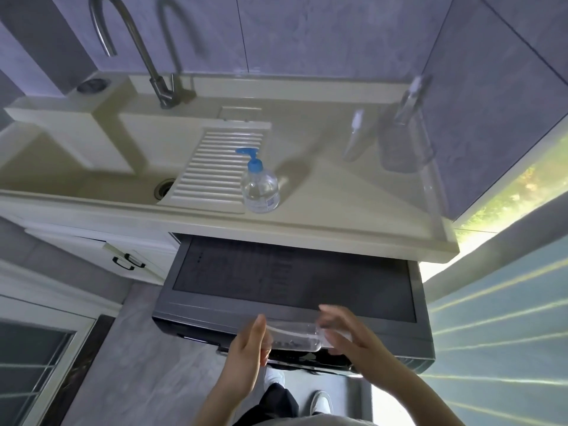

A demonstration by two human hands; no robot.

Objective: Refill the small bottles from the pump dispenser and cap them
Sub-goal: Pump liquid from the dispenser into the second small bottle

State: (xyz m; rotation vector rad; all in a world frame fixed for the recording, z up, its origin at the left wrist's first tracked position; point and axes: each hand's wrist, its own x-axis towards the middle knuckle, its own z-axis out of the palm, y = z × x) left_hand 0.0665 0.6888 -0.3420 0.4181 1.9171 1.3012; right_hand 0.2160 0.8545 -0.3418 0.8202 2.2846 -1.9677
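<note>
Grey-blue tiled walls back a cream moulded laundry sink counter (322, 210) with a ribbed washboard slope and a curved steel tap (138, 47) at eleven o'clock. Below it, at six o'clock, sits a dark grey top-loading washing machine (292, 281). On the counter near the centre stands the clear round pump dispenser with a blue head (259, 182), part full of clear liquid. At two o'clock stand a clear bulbous bottle (404, 139) and, just beside it, a slim clear small bottle with a white cap (355, 135).

Both hands hover low over the machine's front edge. The left hand (250, 348) is flat with straight fingers; the right hand (350, 333) is blurred, fingers spread, gripping nothing I can make out.

Judging by this, filling has not begun: the dispenser stands untouched. Whether the small bottles hold liquid is too faint to tell.
</note>
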